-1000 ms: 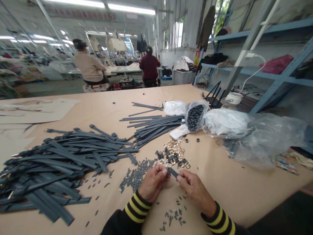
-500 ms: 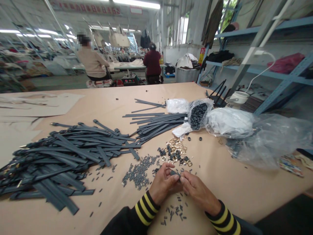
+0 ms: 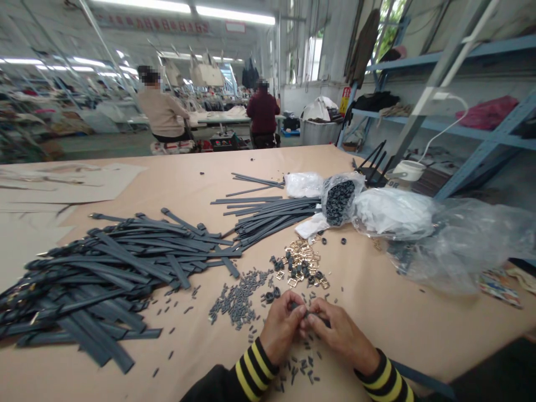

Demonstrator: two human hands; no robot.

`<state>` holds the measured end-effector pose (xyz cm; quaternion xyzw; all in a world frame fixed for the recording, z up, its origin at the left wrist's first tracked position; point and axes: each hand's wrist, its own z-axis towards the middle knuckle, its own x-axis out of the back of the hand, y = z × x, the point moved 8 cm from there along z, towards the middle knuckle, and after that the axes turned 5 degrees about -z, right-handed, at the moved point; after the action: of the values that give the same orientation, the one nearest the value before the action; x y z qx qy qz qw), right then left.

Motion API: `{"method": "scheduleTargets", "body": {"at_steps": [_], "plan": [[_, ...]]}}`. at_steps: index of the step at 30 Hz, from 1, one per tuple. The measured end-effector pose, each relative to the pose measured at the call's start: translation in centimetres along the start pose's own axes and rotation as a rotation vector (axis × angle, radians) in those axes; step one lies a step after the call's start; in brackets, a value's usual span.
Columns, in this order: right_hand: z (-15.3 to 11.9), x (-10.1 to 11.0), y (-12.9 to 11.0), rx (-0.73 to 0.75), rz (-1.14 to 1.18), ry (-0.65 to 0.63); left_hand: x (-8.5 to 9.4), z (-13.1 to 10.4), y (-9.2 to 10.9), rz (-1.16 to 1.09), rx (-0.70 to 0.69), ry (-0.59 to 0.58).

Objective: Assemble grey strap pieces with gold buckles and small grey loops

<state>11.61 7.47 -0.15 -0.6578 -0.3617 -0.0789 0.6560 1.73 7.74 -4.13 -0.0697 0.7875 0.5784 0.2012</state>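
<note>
Pinched by the left hand [image 3: 281, 326] and right hand [image 3: 341, 333], the dark strap [image 3: 321, 320] looks light, bendy and best held near its end.

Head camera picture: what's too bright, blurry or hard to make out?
In the head view, the ceiling lights glare white; in the head view, the workshop background looks smeared near the left edge; in the head view, the dark strip at the left hand and right hand is mostly covered.

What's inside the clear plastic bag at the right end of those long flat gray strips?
Many small dark pieces show in the clear plastic bag; they cover whatever lies deeper.
</note>
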Motion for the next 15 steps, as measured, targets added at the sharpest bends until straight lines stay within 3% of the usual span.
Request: {"method": "scheduleTargets", "body": {"at_steps": [4,9,11,15], "plan": [[-0.4,0.4,0.8,-0.099,0.093,-0.072,1.0,0.6,2.9,0.243,-0.157,0.013],[0.1,0.6,1.1,-0.111,0.237,-0.039,-0.2,1.0,7.0,0.839,-0.513,0.013],[0.3,0.8,1.8,-0.137,0.254,0.011,-0.8,1.3,7.0,1.068,-0.569,0.011],[0.4,1.6,2.6,-0.134,0.234,0.095,-1.0,2.2,5.7,1.368,-0.524,0.023]]}}
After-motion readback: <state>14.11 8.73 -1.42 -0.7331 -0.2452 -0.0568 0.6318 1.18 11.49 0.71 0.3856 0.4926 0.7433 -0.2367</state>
